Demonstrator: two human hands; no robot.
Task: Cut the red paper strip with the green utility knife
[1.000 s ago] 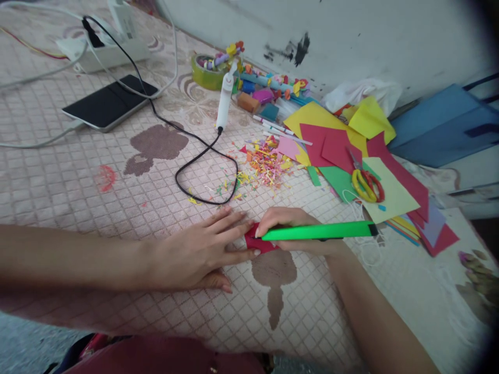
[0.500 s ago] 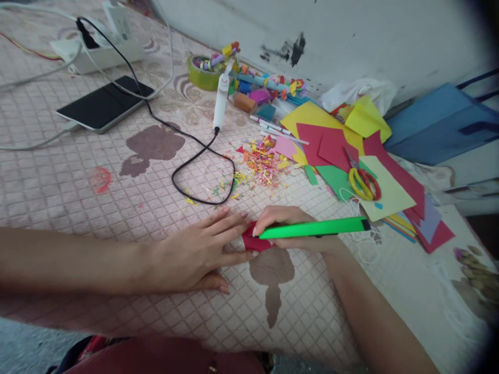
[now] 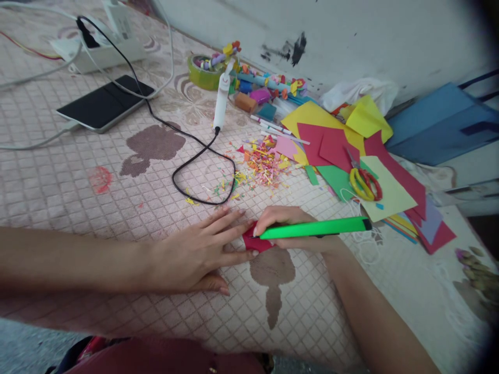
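Observation:
My left hand lies flat with its fingers spread, and the fingertips press on the left edge of a small piece of red paper. In my right hand is a green utility knife, held in a pinch near its front end. The knife's tip rests on the red paper, and its handle points to the right. Part of the paper is hidden under the fingers. Just beyond my hands is a heap of tiny colourful paper scraps.
A hot glue gun with a black cable stands behind the scraps. To the right lie coloured paper sheets and scissors. A tablet, a power strip and a roll of tape are farther back.
Hardly anything differs. Both hands, the knife and the red paper keep their places, with only a very slight shift of the whole view.

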